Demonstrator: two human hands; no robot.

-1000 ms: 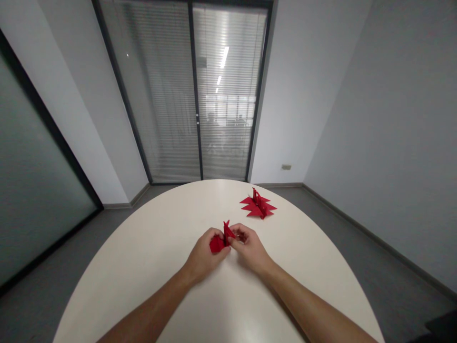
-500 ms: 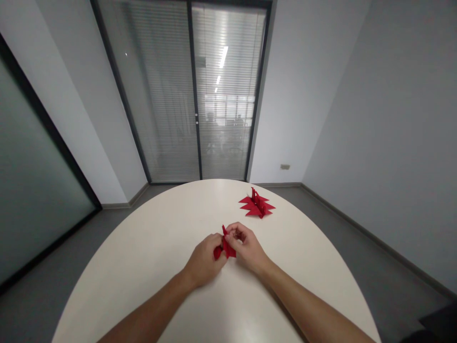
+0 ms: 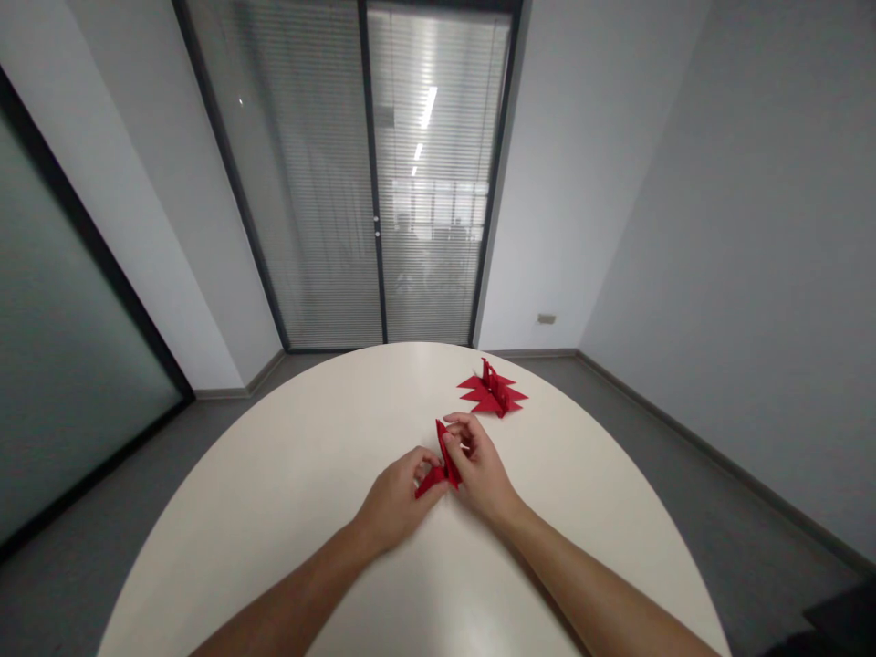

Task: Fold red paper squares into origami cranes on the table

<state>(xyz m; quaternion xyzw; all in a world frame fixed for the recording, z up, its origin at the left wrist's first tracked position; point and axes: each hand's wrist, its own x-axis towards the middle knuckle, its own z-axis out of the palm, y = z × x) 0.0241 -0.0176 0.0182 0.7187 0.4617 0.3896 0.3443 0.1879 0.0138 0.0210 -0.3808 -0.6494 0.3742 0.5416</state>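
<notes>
Between my hands is a red folded-paper crane (image 3: 430, 480), partly covered by my fingers. My left hand (image 3: 397, 497) pinches its lower left part between thumb and fingers. A narrow pointed flap stands up on the other side, and my right hand (image 3: 484, 470) presses it with thumb and bent fingers. Farther back on the right, several red paper cranes (image 3: 491, 394) sit close together in a row, their pointed wings spread to both sides. Neither hand touches that row.
The round cream-white table (image 3: 301, 447) lies under my forearms. Beyond its far edge stands a glass partition with blinds (image 3: 328, 228). A wall socket (image 3: 546, 319) is low on the back wall, and a dark object (image 3: 845, 616) shows at the lower right.
The crane has turned and shifted slightly right; its upright flap now shows longer and its left part points lower left. My right hand has moved a little up and right. The row of cranes is unmoved.
</notes>
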